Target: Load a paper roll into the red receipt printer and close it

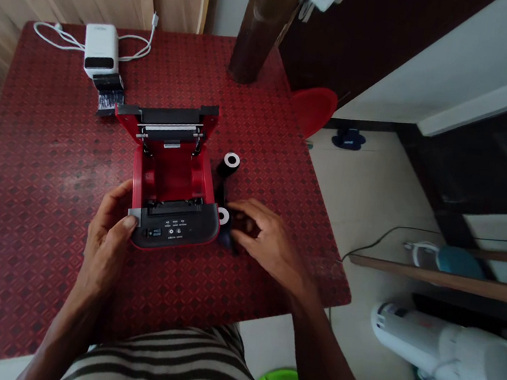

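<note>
- White handheld device (pixel 101 48), far left on the red patterned table (pixel 36 205), a white cable (pixel 155 20) looped out on both sides and a dark strip (pixel 110 99) at its near end
- Left hand (pixel 109 236), grasping the near left corner of the label printer, thumb on top and fingers along the side
- Red-and-black label printer (pixel 177 223), on the table between the hands, its lid (pixel 172 118) raised and its red bay facing up
- Two black ribbon rolls (pixel 229 163) with white cores, just right of the printer, one beyond the other, dark film running between them
- Tall brown bottle (pixel 259 35), upright at the table's far edge
- Right hand (pixel 259 234), fingers bent around the nearer roll; I cannot tell whether they grip it
- Red plastic stool (pixel 315 111), past the table's right edge
</note>
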The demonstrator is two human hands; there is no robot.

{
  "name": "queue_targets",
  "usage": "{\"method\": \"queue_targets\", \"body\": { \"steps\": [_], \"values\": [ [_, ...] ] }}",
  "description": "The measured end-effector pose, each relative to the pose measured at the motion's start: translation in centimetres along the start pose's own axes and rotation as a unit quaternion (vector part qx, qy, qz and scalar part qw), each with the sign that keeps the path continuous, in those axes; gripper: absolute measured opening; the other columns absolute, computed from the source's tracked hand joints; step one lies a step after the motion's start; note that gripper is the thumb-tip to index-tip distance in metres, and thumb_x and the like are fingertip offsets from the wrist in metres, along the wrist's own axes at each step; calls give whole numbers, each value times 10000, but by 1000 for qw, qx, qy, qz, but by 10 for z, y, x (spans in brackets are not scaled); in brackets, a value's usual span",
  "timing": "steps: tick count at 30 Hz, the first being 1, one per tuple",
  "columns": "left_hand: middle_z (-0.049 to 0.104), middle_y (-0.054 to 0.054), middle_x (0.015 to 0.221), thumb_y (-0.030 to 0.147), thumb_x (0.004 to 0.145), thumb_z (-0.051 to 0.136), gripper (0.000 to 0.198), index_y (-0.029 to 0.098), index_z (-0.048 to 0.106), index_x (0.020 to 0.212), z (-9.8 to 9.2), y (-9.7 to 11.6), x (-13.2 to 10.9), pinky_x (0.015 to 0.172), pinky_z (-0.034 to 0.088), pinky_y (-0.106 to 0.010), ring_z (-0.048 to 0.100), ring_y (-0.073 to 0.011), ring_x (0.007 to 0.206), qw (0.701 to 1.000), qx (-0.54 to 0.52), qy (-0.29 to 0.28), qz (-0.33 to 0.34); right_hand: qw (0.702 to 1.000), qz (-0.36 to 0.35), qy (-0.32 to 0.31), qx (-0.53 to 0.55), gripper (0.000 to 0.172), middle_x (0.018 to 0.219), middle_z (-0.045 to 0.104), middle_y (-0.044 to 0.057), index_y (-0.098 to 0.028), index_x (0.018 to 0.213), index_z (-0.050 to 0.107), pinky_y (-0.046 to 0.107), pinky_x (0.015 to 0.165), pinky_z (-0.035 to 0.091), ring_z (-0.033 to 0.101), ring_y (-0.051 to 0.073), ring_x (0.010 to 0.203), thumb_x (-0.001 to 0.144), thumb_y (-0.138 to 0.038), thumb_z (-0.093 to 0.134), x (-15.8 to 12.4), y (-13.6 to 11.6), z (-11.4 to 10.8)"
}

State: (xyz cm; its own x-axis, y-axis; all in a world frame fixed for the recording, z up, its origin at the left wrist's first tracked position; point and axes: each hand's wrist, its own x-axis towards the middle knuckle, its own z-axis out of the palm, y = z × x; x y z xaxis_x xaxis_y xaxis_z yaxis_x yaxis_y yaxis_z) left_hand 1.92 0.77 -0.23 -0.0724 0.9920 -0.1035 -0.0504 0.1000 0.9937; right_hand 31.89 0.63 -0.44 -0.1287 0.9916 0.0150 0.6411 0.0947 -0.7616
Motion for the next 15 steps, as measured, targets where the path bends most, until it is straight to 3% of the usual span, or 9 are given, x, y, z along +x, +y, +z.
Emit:
{"method": "queue_targets", "body": {
  "steps": [3, 5, 8, 11, 15],
  "values": [
    [763, -63, 1531, 492, 994, 781, 518, 297, 742, 1472, 0, 0, 0, 1269, 537, -536, 666, -372, 1492, 1000, 7, 4, 0, 994, 41, 103, -16, 539, 1120, 790, 63, -234, 1320, 699, 422, 845, 639, 769, 256, 944, 804, -135, 822, -9, -6, 18],
    [768, -67, 1521, 507, 985, 788, 524, 291, 748, 1461, 0, 0, 1, 1244, 554, -527, 676, -373, 1476, 1000, 10, 7, 2, 986, 56, 153, -25, 439, 1075, 781, 64, -232, 1216, 689, 424, 823, 642, 758, 260, 902, 814, -186, 859, -14, -8, 29],
    [771, -62, 1512, 518, 983, 793, 517, 299, 752, 1450, -1, -1, 1, 1226, 562, -510, 678, -369, 1470, 1000, 9, 6, 3, 986, 39, 160, -37, 148, 943, 771, 49, -254, 943, 675, 423, 823, 635, 743, 256, 858, 916, -220, 816, -22, -11, 41],
    [785, -60, 1477, 507, 991, 787, 513, 303, 748, 1460, -1, -2, 1, 1213, 568, -505, 696, -361, 1436, 1000, 6, 3, 5, 985, 24, 165, -35, 46, 994, 806, 75, -249, 1011, 743, 442, 881, 648, 773, 270, 933, 993, -207, 754, -27, -15, 48],
    [767, -61, 1523, 497, 1002, 783, 523, 299, 745, 1484, -2, -4, 1, 1244, 546, -493, 674, -355, 1479, 1000, 0, -2, 7, 987, 1, 160, -18, 177, 1127, 857, 97, -256, 1151, 793, 483, 978, 664, 807, 289, 1073, 1025, -178, 697, -22, -16, 52]
  ]
}}
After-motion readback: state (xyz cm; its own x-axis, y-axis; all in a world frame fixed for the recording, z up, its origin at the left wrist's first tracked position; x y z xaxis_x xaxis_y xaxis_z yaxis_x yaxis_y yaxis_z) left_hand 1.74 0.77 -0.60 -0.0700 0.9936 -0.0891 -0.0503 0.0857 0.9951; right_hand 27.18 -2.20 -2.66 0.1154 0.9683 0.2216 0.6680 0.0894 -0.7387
